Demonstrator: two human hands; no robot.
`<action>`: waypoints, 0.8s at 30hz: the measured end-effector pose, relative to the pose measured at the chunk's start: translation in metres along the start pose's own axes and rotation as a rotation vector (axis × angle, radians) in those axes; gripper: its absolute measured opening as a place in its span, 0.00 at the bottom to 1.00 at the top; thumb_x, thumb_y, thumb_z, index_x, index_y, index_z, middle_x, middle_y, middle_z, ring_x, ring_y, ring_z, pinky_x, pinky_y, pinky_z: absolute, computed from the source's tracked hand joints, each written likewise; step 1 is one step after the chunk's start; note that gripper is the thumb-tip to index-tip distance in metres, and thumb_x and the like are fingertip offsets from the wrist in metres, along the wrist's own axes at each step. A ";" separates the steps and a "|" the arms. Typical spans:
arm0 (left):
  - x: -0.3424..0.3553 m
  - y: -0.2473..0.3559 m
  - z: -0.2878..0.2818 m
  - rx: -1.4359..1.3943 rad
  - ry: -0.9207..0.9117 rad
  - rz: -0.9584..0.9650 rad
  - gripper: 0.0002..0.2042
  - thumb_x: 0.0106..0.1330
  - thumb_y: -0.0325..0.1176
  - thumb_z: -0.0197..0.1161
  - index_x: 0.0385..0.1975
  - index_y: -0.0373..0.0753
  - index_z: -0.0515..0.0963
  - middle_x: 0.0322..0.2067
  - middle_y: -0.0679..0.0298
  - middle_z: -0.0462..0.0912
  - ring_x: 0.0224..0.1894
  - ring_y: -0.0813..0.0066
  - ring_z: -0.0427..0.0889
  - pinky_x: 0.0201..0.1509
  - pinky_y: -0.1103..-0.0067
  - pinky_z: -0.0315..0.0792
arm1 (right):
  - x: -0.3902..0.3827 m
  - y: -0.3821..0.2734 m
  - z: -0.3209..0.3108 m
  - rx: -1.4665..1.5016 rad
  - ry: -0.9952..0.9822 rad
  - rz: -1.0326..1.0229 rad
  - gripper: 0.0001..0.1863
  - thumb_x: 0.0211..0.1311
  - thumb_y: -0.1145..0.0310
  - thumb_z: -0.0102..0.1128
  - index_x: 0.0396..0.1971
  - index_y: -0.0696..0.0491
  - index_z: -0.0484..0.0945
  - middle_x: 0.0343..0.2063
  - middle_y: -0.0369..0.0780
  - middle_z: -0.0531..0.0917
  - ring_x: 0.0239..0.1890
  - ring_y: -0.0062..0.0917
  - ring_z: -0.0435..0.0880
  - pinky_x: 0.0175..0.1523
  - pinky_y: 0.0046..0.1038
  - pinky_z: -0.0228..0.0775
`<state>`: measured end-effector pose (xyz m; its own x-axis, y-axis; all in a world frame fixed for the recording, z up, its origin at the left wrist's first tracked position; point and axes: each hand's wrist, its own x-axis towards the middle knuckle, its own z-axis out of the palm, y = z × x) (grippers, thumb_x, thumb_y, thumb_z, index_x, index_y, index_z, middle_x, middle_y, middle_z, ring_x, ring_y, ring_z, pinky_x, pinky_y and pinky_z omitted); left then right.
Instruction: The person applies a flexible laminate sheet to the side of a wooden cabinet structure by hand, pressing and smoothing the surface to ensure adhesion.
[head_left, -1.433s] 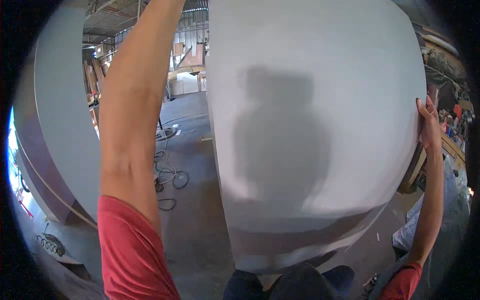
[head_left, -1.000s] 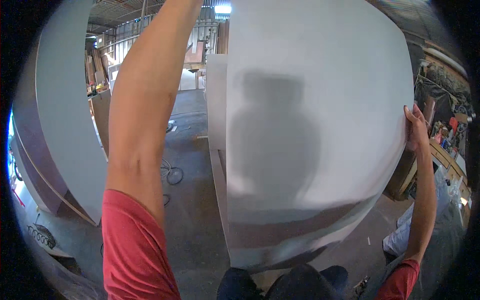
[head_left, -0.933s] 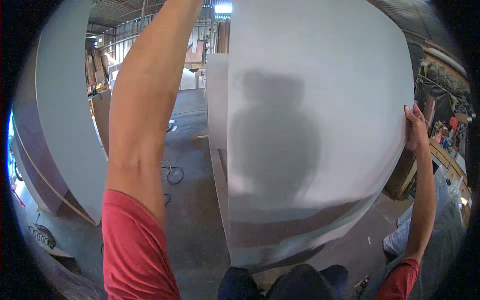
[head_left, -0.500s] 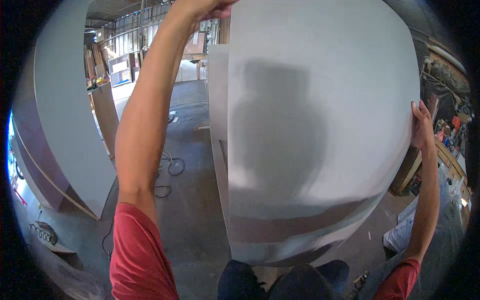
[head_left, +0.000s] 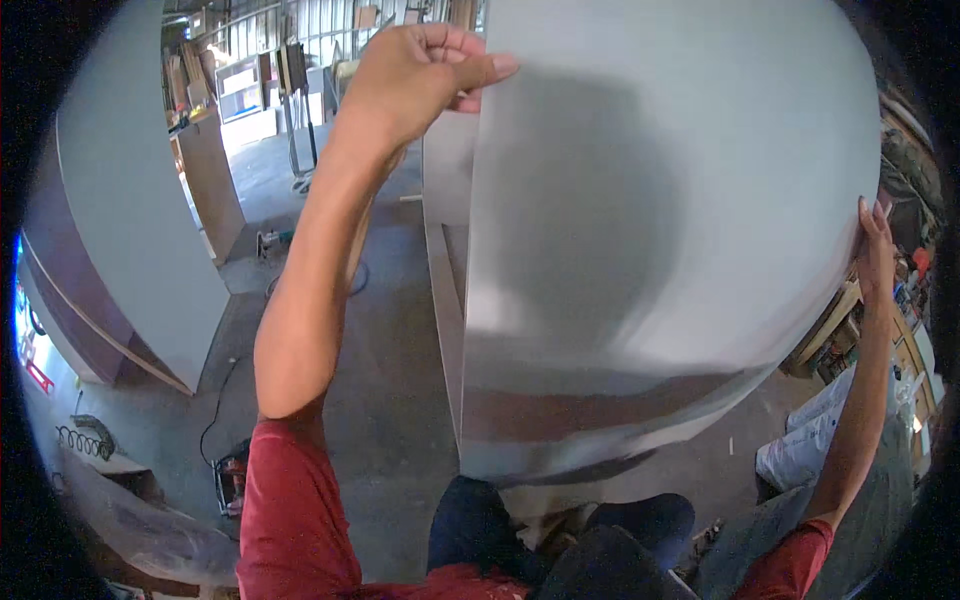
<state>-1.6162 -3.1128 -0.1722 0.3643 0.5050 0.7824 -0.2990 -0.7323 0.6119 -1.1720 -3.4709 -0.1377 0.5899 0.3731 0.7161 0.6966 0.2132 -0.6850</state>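
Note:
A large, glossy grey-white panel stands upright in front of me, a dark shadow or reflection on its face. My left hand pinches its left edge high up, the thumb flat on the front and the other fingers curled at the edge. On the far side, my right hand grips the right edge about halfway up; part of its fingers is hidden behind the panel. The panel's bottom edge comes down close to my knees and feet. Behind its left edge stands another pale board or cabinet part.
To the left lean a tall grey panel and a brown board. A power tool and a red-black tool lie on the floor near cables. White sacks and a cluttered bench are at the right.
My left hand has come down along the panel's left edge, its fingers now in full view. The panel and my right hand sit slightly further right in the picture, as my view has shifted.

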 end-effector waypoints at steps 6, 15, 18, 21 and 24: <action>-0.002 0.029 0.011 0.071 -0.024 -0.114 0.08 0.54 0.33 0.69 0.22 0.40 0.76 0.22 0.65 0.78 0.25 0.79 0.76 0.32 0.82 0.74 | -0.007 0.055 -0.060 0.158 -0.071 0.142 0.27 0.63 0.58 0.57 0.57 0.58 0.65 0.53 0.36 0.73 0.55 0.22 0.72 0.60 0.25 0.61; -0.053 0.001 0.017 0.228 0.028 -0.214 0.11 0.55 0.41 0.68 0.24 0.42 0.76 0.24 0.64 0.80 0.29 0.75 0.78 0.41 0.72 0.76 | -0.130 0.096 -0.026 0.106 -0.117 0.223 0.32 0.62 0.62 0.58 0.62 0.58 0.58 0.58 0.40 0.68 0.58 0.28 0.66 0.63 0.31 0.56; -0.126 -0.042 0.020 0.190 -0.024 -0.243 0.08 0.54 0.32 0.71 0.27 0.39 0.78 0.25 0.70 0.79 0.31 0.83 0.78 0.38 0.82 0.73 | -0.131 0.083 -0.033 0.003 -0.066 0.245 0.30 0.62 0.61 0.58 0.61 0.58 0.60 0.55 0.39 0.70 0.57 0.27 0.67 0.62 0.32 0.57; -0.208 -0.090 0.044 -0.060 0.138 -0.313 0.09 0.51 0.26 0.71 0.30 0.36 0.79 0.28 0.67 0.80 0.32 0.81 0.78 0.38 0.83 0.73 | -0.131 0.091 -0.031 -0.105 0.004 0.182 0.25 0.62 0.59 0.58 0.55 0.56 0.66 0.49 0.38 0.74 0.52 0.26 0.71 0.58 0.32 0.60; -0.259 -0.107 0.067 -0.104 0.271 -0.384 0.10 0.50 0.23 0.71 0.32 0.36 0.79 0.28 0.66 0.80 0.31 0.81 0.78 0.36 0.84 0.74 | -0.129 0.088 -0.028 -0.222 0.003 0.170 0.24 0.62 0.56 0.58 0.52 0.55 0.69 0.47 0.37 0.75 0.50 0.27 0.71 0.56 0.32 0.61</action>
<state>-1.6196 -3.1958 -0.4479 0.2270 0.8408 0.4914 -0.2791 -0.4272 0.8600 -1.1758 -3.5260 -0.2866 0.7068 0.3835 0.5944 0.6599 -0.0548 -0.7493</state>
